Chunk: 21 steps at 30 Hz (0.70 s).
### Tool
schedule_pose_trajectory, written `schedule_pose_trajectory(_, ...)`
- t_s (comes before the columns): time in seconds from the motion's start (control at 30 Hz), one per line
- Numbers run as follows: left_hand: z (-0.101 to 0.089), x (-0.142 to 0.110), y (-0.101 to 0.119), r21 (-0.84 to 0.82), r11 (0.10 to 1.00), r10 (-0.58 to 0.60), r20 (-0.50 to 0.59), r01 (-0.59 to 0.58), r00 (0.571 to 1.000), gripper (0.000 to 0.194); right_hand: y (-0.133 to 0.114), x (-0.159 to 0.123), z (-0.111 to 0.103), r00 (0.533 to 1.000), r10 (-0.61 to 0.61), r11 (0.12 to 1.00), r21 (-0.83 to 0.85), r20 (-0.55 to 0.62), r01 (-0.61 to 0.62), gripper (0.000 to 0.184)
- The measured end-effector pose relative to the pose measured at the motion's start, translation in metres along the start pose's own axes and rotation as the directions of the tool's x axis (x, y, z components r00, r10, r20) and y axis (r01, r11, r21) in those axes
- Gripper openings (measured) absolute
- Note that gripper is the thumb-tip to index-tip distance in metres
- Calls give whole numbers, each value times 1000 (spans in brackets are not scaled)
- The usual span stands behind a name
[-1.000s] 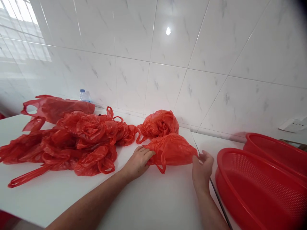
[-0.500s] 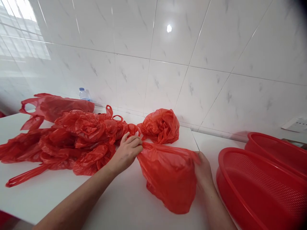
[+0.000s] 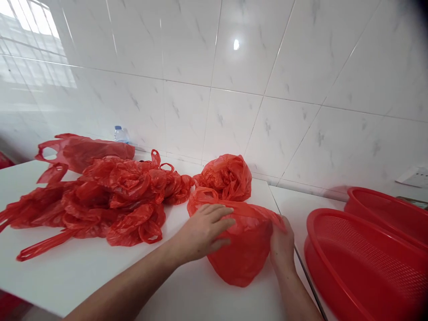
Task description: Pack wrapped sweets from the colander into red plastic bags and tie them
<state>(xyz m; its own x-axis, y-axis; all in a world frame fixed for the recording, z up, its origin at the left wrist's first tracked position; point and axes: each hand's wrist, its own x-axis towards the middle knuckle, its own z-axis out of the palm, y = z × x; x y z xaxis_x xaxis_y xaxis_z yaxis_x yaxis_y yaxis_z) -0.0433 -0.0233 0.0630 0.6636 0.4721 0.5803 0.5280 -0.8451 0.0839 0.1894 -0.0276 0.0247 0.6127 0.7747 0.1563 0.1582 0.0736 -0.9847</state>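
A thin red plastic bag (image 3: 244, 249) lies spread on the white counter (image 3: 83, 276) in front of me. My left hand (image 3: 203, 232) rests flat on top of it, fingers spread and pointing right. My right hand (image 3: 281, 245) pinches the bag's right edge. Just behind the bag sits a crumpled red bag ball (image 3: 227, 177). To the left lies a loose heap of several red plastic bags (image 3: 100, 200).
Two red perforated plastic basins stand at the right: a near basin (image 3: 364, 267) and a far basin (image 3: 391, 214). A small water bottle (image 3: 119, 133) stands against the white tiled wall. A white socket (image 3: 414, 176) sits at the far right.
My left hand let go of the bag's left end and moved right to lie flat on top of it. The bag dropped from stretched to lying on the counter.
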Motion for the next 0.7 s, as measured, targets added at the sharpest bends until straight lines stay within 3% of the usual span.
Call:
schedule_pose_trajectory(0.1,23,-2,2,18,996,-93,218,91,972,61,6,5,-1,999,36,999,-21,-9,-36,27)
schedule_pose_trajectory(0.2,38,-9,-6,78,988,-151,296,134,943,32,10,12,-3,997,50,999,-18,-64,-52,33)
schedule_pose_trajectory(0.27,41,-12,-12,121,985,-157,281,127,947,14,5,9,-5,989,-79,996,-50,-124,74,37)
schedule_pose_trajectory(0.3,41,-13,-13,145,982,-158,262,123,952,17,0,4,-6,964,-217,974,-99,-156,203,38)
schedule_pose_trajectory(0.33,40,-13,-13,165,979,-155,243,117,958,20,-6,-3,-6,902,-394,915,-171,-178,366,38)
schedule_pose_trajectory(0.37,39,-13,-13,179,978,-149,227,109,962,23,-13,-12,-5,802,-573,812,-249,-172,527,38)
schedule_pose_trajectory(0.43,37,-11,-10,195,977,-129,203,89,971,21,-26,-34,-2,544,-838,530,-317,-51,787,35)
schedule_pose_trajectory(0.47,37,-11,-7,200,977,-117,193,78,974,19,-30,-44,2,435,-899,404,-285,50,869,32)
schedule_pose_trajectory(0.5,37,-10,-5,205,977,-103,182,65,978,18,-32,-52,6,361,-919,321,-229,157,919,30)
schedule_pose_trajectory(0.53,37,-9,-3,213,976,-84,172,47,982,18,-31,-58,11,335,-904,295,-179,265,939,28)
schedule_pose_trajectory(0.57,37,-9,-1,222,975,-60,163,22,985,19,-27,-60,16,354,-858,315,-165,372,935,25)
schedule_pose_trajectory(0.6,37,-9,1,232,973,-33,157,-4,987,21,-22,-59,21,423,-776,364,-215,469,906,24)
schedule_pose_trajectory(0.67,34,-12,2,252,967,10,145,-46,989,23,-9,-47,27,637,-502,451,-452,585,770,26)
schedule_pose_trajectory(0.7,32,-14,2,259,964,19,141,-56,990,23,-3,-38,27,730,-342,452,-578,591,679,28)
